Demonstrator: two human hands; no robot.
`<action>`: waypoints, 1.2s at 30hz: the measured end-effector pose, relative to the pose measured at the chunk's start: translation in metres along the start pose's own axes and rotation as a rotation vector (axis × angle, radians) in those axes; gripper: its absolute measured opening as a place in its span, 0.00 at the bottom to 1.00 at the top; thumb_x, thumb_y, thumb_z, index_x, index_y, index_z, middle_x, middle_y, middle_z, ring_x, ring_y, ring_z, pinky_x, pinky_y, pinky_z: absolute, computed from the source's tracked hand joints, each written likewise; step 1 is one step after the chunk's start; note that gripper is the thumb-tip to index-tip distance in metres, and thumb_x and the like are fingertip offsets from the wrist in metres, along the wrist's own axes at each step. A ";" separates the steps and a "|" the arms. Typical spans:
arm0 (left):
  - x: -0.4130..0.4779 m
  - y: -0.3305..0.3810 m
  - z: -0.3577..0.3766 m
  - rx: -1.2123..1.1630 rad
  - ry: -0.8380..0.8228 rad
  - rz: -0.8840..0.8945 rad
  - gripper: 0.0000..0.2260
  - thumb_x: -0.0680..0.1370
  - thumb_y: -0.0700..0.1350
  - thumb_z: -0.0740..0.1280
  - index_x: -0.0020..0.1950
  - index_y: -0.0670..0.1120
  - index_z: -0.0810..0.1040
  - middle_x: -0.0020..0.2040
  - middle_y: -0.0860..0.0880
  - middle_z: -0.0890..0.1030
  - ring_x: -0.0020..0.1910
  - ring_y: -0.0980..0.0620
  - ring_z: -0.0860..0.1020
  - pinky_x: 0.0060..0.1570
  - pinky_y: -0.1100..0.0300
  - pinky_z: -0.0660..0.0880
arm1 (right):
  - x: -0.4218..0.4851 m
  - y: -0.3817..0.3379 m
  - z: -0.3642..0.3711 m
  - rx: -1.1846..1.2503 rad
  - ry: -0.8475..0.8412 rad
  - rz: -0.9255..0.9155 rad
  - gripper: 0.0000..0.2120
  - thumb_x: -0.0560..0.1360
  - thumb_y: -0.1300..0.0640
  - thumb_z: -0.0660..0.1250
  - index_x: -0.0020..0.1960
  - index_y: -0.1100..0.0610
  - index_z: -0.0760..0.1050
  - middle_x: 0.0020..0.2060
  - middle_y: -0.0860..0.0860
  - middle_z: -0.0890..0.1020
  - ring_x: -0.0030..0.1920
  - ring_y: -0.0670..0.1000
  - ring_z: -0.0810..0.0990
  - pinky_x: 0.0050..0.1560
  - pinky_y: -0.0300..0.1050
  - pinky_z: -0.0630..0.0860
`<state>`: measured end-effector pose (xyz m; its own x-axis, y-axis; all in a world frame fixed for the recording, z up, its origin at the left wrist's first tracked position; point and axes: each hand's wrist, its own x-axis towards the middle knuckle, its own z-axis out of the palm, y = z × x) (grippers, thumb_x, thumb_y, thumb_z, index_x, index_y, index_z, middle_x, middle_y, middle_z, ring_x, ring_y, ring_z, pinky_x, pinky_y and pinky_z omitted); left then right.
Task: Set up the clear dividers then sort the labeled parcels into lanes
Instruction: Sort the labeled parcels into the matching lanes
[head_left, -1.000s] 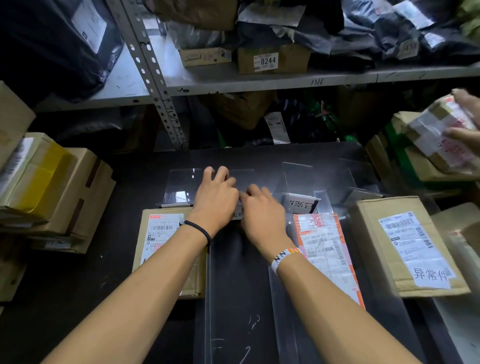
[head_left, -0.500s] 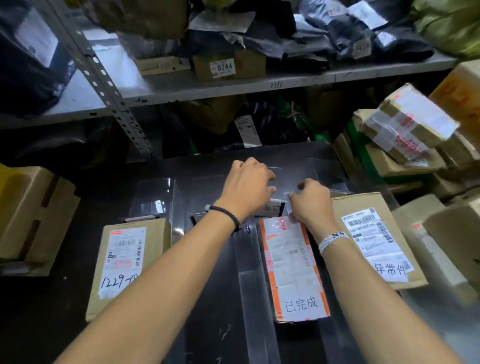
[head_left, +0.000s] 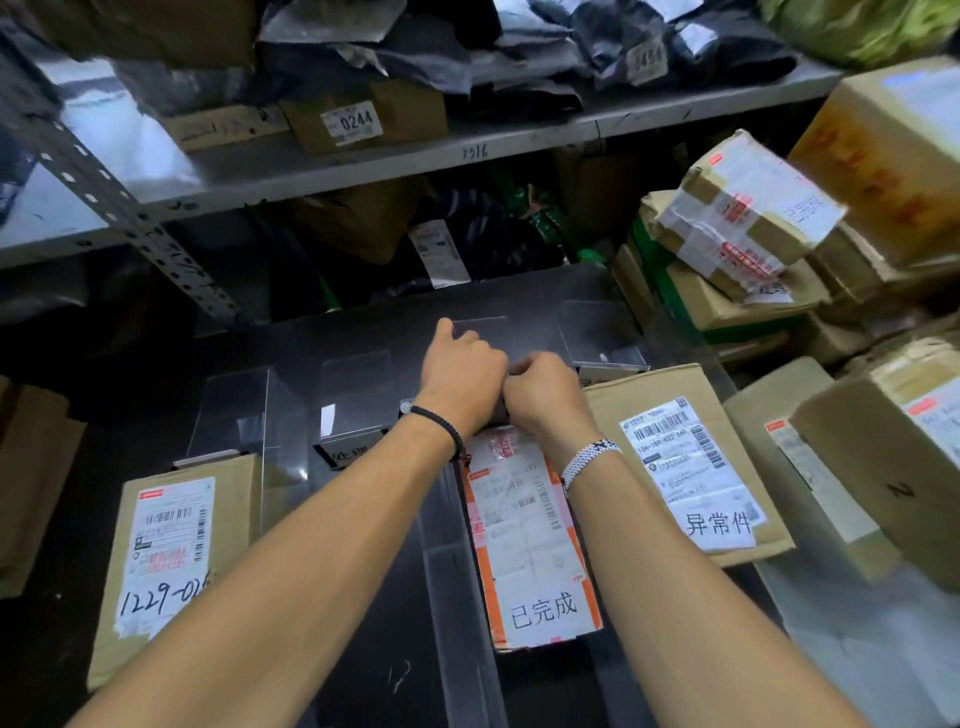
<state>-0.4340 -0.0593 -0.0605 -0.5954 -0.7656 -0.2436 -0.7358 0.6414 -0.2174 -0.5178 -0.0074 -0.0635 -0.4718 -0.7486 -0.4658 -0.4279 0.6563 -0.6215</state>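
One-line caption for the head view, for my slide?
Left hand and right hand meet at a clear divider just beyond the orange-edged parcel.

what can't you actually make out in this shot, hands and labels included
All in the head view:
- What, if anything, the left hand and right hand hold between them: covered by their own knuckles.
- Handwritten number on the left parcel: its end is covered by the left forearm.
- Card under the clear stand: partly behind the left wrist.
- Fine print on the orange-edged parcel: too small, blurred.
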 end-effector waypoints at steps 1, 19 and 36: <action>0.000 -0.002 0.000 -0.016 0.037 -0.004 0.16 0.79 0.47 0.63 0.33 0.51 0.63 0.43 0.50 0.79 0.53 0.48 0.75 0.61 0.49 0.62 | -0.003 -0.001 -0.002 0.028 0.010 -0.019 0.14 0.77 0.58 0.65 0.62 0.55 0.79 0.60 0.56 0.83 0.60 0.58 0.80 0.57 0.50 0.78; -0.018 -0.038 -0.005 -1.079 0.286 -0.302 0.19 0.69 0.47 0.80 0.58 0.51 0.81 0.52 0.52 0.83 0.51 0.52 0.80 0.55 0.51 0.78 | -0.012 -0.003 -0.022 -0.201 0.318 -0.499 0.05 0.80 0.59 0.67 0.53 0.54 0.80 0.46 0.52 0.84 0.46 0.57 0.81 0.41 0.48 0.74; -0.016 -0.035 0.013 -0.144 0.043 -0.026 0.07 0.79 0.48 0.63 0.40 0.51 0.74 0.48 0.48 0.79 0.55 0.49 0.73 0.55 0.51 0.61 | -0.011 -0.020 0.006 -1.016 0.054 -0.651 0.08 0.82 0.60 0.62 0.54 0.56 0.80 0.47 0.53 0.82 0.50 0.56 0.84 0.43 0.47 0.69</action>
<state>-0.3943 -0.0691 -0.0607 -0.5864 -0.7855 -0.1978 -0.7881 0.6097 -0.0845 -0.4998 -0.0129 -0.0501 0.0368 -0.9775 -0.2078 -0.9969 -0.0503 0.0602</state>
